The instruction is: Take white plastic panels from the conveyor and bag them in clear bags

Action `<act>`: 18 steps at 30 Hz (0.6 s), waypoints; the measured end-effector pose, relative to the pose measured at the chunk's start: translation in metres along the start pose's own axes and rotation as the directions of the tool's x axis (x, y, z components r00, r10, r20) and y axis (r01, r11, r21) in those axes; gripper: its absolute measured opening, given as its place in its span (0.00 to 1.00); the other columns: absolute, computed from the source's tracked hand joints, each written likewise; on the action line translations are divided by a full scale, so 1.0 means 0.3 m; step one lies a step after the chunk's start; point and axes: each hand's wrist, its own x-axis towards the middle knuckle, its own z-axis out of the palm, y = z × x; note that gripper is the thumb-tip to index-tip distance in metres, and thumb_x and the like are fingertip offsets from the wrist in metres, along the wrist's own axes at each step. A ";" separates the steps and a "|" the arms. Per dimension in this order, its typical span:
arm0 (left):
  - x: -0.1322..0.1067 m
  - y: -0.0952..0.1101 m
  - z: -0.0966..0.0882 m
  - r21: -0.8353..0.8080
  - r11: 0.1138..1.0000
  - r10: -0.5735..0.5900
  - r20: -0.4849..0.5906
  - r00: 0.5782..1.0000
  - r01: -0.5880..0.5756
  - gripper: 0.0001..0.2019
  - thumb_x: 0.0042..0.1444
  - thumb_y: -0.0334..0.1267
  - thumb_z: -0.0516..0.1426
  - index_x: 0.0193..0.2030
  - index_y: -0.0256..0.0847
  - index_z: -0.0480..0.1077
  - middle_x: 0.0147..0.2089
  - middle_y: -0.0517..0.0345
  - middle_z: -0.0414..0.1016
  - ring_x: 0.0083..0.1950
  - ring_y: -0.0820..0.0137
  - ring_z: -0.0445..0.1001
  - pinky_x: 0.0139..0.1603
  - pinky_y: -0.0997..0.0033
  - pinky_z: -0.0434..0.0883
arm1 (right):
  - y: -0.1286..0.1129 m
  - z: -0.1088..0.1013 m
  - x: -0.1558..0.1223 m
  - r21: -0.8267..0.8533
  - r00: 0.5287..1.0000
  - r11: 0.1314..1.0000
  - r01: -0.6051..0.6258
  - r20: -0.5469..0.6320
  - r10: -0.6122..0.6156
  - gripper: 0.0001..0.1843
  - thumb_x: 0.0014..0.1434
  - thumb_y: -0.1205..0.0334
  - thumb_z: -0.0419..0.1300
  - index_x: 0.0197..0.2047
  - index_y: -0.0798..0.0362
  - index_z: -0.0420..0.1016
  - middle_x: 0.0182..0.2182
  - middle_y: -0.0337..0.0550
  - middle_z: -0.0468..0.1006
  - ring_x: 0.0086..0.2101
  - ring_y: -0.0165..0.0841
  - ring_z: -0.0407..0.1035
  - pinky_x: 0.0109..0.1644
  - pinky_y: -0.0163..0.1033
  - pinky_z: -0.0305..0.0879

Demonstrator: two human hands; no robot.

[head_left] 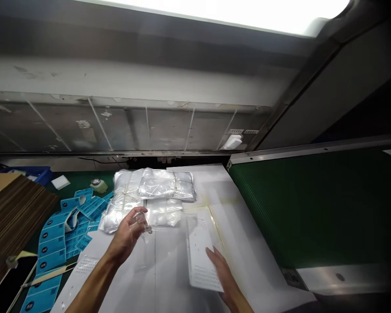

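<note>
head | left hand point(127, 234) pinching clear bag point(145, 222), seemingly | right hand point(220, 274) open at white card point(200, 256) edge

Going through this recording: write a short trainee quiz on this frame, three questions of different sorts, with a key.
1. Which hand touches the white printed card?
2. True or false: the blue printed labels lie to the left of the white work surface.
3. What does the left hand pinch? A) a glass jar B) a clear plastic bag C) a folded towel

Key: 1. The right hand. 2. True. 3. B.
</note>
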 end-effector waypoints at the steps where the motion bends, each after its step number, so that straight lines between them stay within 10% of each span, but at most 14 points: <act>1: -0.009 -0.021 0.009 0.131 0.991 0.003 -0.011 1.000 -0.002 0.12 0.52 0.35 0.58 0.44 0.44 0.66 0.27 0.65 0.61 0.29 0.72 0.64 0.34 0.73 0.64 | -0.002 -0.024 -0.044 0.023 0.999 0.999 -0.030 -0.038 0.031 0.37 0.48 0.45 0.62 0.57 0.55 0.62 0.38 0.50 0.79 0.38 0.45 0.74 0.41 0.48 0.69; 5: -0.023 -0.088 0.064 0.503 0.864 0.020 -0.001 1.000 -0.017 0.15 0.54 0.48 0.57 0.45 0.44 0.67 0.22 0.66 0.62 0.24 0.70 0.64 0.27 0.74 0.63 | -0.016 -0.112 -0.180 0.111 0.990 0.994 0.002 -0.141 0.013 0.38 0.46 0.45 0.64 0.56 0.57 0.65 0.35 0.48 0.80 0.38 0.46 0.74 0.43 0.49 0.70; 11: 0.000 -0.162 0.172 0.636 0.771 0.040 -0.083 0.996 0.022 0.21 0.55 0.54 0.52 0.52 0.47 0.67 0.16 0.66 0.65 0.21 0.64 0.70 0.33 0.65 0.67 | -0.026 -0.177 -0.318 0.169 0.985 0.982 0.087 -0.164 -0.059 0.33 0.46 0.44 0.63 0.52 0.54 0.70 0.40 0.49 0.79 0.46 0.49 0.70 0.50 0.50 0.67; 14: 0.031 -0.206 0.235 0.544 0.837 -0.035 -0.051 0.998 0.057 0.26 0.53 0.54 0.54 0.56 0.44 0.64 0.15 0.65 0.67 0.27 0.61 0.74 0.37 0.63 0.69 | -0.015 -0.091 -0.370 0.164 0.989 0.986 0.020 0.145 -0.044 0.34 0.40 0.51 0.69 0.50 0.56 0.71 0.43 0.51 0.78 0.50 0.49 0.67 0.55 0.49 0.61; 18: 0.054 -0.236 0.296 0.439 0.886 -0.185 0.040 0.982 0.149 0.32 0.52 0.55 0.56 0.58 0.36 0.59 0.19 0.62 0.69 0.21 0.63 0.72 0.26 0.64 0.71 | -0.034 0.078 -0.388 0.066 0.786 0.993 -0.096 0.617 0.035 0.38 0.40 0.56 0.69 0.54 0.60 0.67 0.44 0.53 0.77 0.50 0.50 0.67 0.54 0.52 0.58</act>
